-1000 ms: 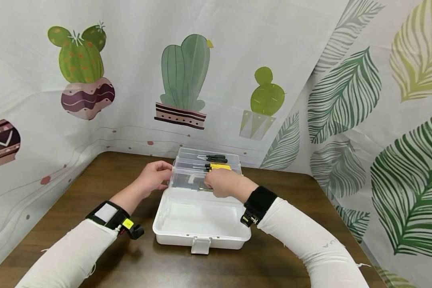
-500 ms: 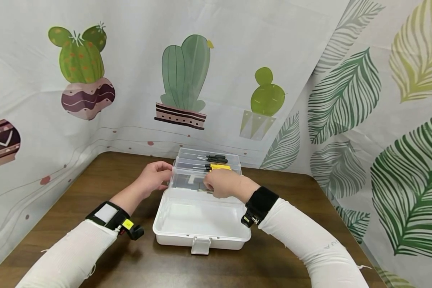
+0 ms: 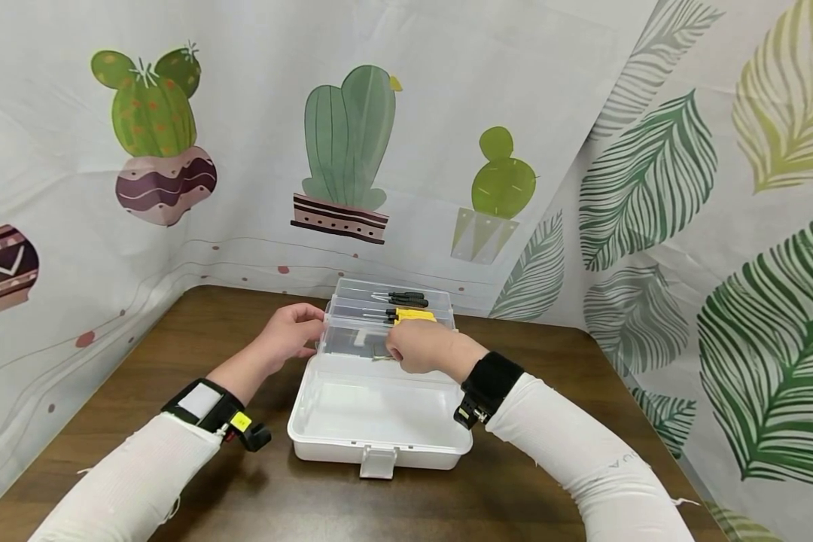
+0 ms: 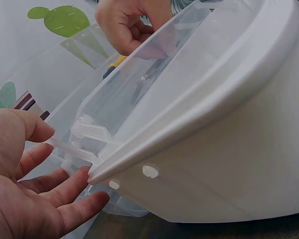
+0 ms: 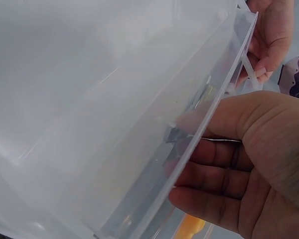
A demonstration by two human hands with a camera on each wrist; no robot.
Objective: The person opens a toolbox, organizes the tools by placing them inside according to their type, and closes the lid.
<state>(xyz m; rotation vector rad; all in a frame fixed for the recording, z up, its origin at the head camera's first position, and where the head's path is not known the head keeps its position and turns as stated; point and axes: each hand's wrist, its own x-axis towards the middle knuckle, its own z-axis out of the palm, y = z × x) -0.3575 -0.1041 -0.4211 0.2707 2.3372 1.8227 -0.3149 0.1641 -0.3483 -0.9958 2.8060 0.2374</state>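
Note:
A white toolbox [image 3: 379, 456] stands open on the table, its clear stepped trays [image 3: 342, 342] folded up at the back. My right hand [image 3: 423, 346] reaches into the lowest tray, thumb and fingers closed around a small metal hex key [image 5: 173, 133]; the fingers partly hide it. A thin L-shaped end [image 3: 379, 354] shows beside them. My left hand [image 3: 290, 331] is at the trays' left side, thumb and index finger pinching the end of a white hinge arm [image 4: 72, 149]. Its other fingers are spread beside the box corner.
Black-handled screwdrivers [image 3: 408, 299] lie in the top tray. Yellow-handled tools [image 3: 413, 314] lie in the middle one, partly behind my right hand. A clear latch [image 3: 378, 462] hangs at the box front. The brown table [image 3: 535, 482] meets a printed curtain [image 3: 257, 150] behind.
My right hand has shifted very slightly to the right in the lowest tray, and the thin L-shaped end beside it has moved a little. My left hand and the box have stayed put.

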